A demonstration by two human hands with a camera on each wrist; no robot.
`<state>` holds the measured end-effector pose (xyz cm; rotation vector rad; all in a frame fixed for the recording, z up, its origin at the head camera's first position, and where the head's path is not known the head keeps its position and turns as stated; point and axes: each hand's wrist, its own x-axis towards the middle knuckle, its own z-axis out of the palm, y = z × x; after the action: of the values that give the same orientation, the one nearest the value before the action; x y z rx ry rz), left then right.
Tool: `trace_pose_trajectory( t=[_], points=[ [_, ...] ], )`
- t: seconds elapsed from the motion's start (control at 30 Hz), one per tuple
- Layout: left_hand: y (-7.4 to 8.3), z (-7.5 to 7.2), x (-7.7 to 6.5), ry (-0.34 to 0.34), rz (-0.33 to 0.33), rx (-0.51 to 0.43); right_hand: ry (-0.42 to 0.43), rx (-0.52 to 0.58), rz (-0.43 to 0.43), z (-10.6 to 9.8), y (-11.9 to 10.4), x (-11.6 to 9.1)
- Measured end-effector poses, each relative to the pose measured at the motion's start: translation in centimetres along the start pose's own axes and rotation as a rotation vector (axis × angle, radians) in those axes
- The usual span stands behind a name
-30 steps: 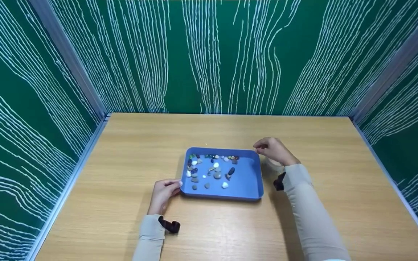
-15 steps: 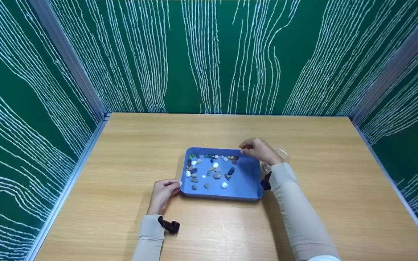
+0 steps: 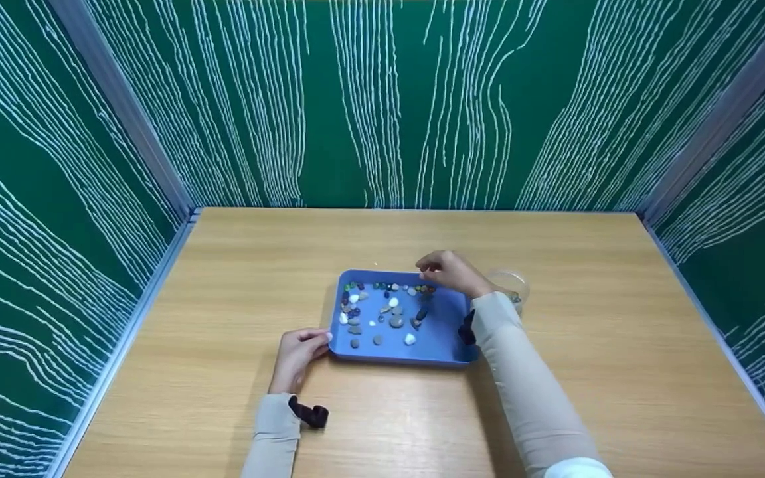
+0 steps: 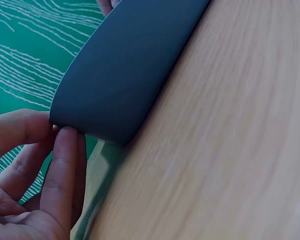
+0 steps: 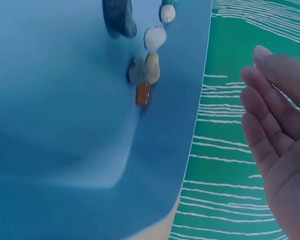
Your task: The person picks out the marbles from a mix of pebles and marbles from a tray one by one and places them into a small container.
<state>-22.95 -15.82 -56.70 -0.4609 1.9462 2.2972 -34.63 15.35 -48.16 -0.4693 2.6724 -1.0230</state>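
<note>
A blue tray (image 3: 439,342) on the table holds pebbles and small shiny glass pieces. My left hand (image 3: 297,358) pinches its near-left corner; in the left wrist view the thumb and fingers meet at the end of the tray wall (image 4: 120,70). My right hand (image 3: 454,272) hovers over the tray's back rim, fingers loosely bent. In the right wrist view nothing shows between those fingers, and they are just outside the rim. Inside, near that rim, lie an orange-brown glass piece (image 5: 144,94), a grey pebble (image 5: 137,71) and a white one (image 5: 154,38). A white stone (image 3: 410,339) lies near the front.
A clear round container (image 3: 510,279) with some small pieces stands just right of the tray, partly behind the right wrist. The wooden table (image 3: 276,252) meets green walls (image 3: 329,179) with white wavy lines at the back and both sides.
My right hand has moved left along the tray's back rim, from the right corner toward the middle, uncovering the clear container. My left hand has stayed at its corner.
</note>
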Motion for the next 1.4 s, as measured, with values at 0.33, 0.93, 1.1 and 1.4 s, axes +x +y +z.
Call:
trace_pose_trajectory(
  t=[0.33, 0.93, 1.1, 1.4],
  points=[
    [0.0, 0.1, 0.1, 0.004, 0.008, 0.006, -0.040, -0.015, -0.033, 1.5, -1.1, 1.4],
    [0.3, 0.0, -0.2, -0.031, 0.003, 0.008, -0.106, -0.055, 0.047, 4.2, -1.8, 2.6],
    [0.0, -0.1, 0.0, -0.033, 0.022, 0.005, -0.110, -0.105, -0.024, 4.7, -2.0, 3.0],
    [0.2, -0.1, -0.1, -0.019, 0.004, -0.003, -0.125, -0.146, -0.056, 5.5, -2.7, 3.6]
  ],
)
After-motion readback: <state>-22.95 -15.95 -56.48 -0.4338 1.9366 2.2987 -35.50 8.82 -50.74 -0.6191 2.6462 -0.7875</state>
